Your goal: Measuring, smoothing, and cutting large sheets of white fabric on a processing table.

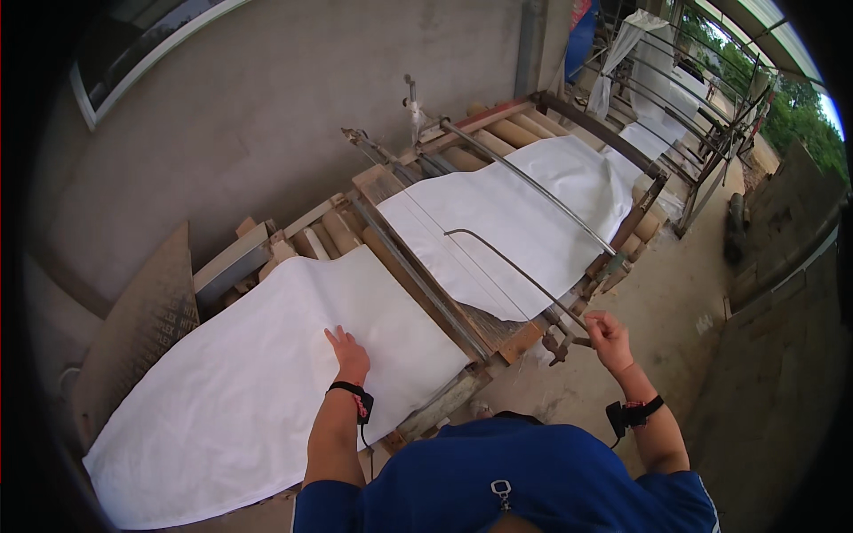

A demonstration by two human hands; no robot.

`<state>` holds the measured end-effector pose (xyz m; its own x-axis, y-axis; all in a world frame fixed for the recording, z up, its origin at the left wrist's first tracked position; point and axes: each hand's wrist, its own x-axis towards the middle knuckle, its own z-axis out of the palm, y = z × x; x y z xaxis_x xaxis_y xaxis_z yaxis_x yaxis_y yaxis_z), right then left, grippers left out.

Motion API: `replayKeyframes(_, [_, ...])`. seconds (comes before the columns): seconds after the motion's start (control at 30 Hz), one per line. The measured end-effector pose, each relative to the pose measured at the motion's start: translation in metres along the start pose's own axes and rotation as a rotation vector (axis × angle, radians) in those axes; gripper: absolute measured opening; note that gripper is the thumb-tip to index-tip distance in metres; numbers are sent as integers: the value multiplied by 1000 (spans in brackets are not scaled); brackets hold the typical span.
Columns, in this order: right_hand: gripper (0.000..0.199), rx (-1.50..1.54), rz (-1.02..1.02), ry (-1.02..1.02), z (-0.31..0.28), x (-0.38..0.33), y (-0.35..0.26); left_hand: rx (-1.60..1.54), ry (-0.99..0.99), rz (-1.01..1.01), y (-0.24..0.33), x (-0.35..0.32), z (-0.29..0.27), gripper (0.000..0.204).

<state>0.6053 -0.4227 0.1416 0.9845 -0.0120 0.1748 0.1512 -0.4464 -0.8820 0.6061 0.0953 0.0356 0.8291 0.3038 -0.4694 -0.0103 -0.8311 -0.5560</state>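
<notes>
My left hand [349,354] lies on a white fabric-like sheet [222,382], its fingers apart. The sheet drapes over the near left part of a long wooden frame. My right hand [607,339] is closed around the near end of a thin curved metal rod [520,269], whose bent tip reaches over a second white piece [498,209]. That piece lies beyond a gap, under a metal bar [533,186]. A thin wire stretches across a wooden board at its near edge. Below the rod's held end sits a metal clamp-like fitting [558,345].
Under the sheets run several cardboard tubes [511,131] in the frame. A brown flat board [142,342] leans at the left by the grey wall [293,98]. Metal racks [702,115] with white sheeting stand at the far right. Concrete floor [675,275] runs along the right side.
</notes>
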Motion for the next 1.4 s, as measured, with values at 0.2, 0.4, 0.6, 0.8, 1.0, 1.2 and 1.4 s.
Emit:
replayKeyframes(0.2, [18,-779,-466,622,5,90,-32,-476,261,-73,25,-41,1,34])
replayKeyframes(0.4, [67,-824,-332,-149,256,146,8,-796,562,-53,38,-110,-11,31])
replayKeyframes(0.6, [62,-1029,-283,-385,331,139,-10,-983,405,-453,-9,-269,100,30])
replayKeyframes(0.8, [15,-960,-245,-372,285,197,46,-1164,391,-860,-9,-400,237,26])
replayKeyframes(1.0, [34,-818,-117,-274,390,144,-23,-1391,216,-1017,-36,-530,346,25])
replayKeyframes(1.2, [44,-573,-197,-245,533,43,-140,-1241,324,-981,-156,-580,448,21])
replayKeyframes(1.4, [34,-654,-308,-273,585,7,-160,-1206,573,-1013,-256,-565,544,22])
